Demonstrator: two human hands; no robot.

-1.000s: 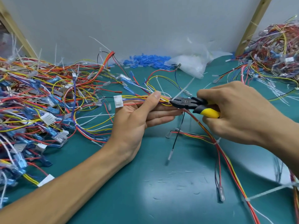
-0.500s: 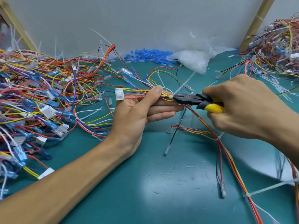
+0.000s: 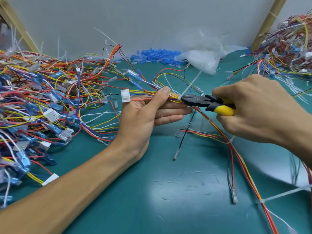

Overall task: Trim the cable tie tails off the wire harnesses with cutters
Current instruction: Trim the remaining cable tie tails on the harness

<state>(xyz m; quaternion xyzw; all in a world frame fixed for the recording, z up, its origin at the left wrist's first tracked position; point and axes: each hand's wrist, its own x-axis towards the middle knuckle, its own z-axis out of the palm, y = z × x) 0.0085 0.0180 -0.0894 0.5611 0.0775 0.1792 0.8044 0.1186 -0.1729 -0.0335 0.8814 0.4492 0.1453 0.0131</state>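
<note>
My left hand [image 3: 143, 119] grips a wire harness [image 3: 222, 139] of red, yellow and white wires, thumb pressed on top near a white connector [image 3: 125, 98]. A white cable tie tail [image 3: 192, 82] sticks up and to the right from the bundle just past my fingertips. My right hand [image 3: 256, 108] holds black cutters with yellow handles [image 3: 202, 101]; the jaws sit at the base of that tail, against the tie head. The harness trails down to the right, where another cable tie [image 3: 285, 194] with a long tail sits on it.
A big heap of harnesses [image 3: 33, 105] with blue sleeves fills the left side. A second heap [image 3: 290, 46] lies at the far right. Blue terminals [image 3: 157, 56] and a clear plastic bag [image 3: 204, 59] sit by the back wall. The green mat [image 3: 160, 191] shows small cut scraps.
The view has shifted slightly, so both hands sit a little higher in the frame. The cutter jaws stay at the tie tail's base; the tail is still attached.
</note>
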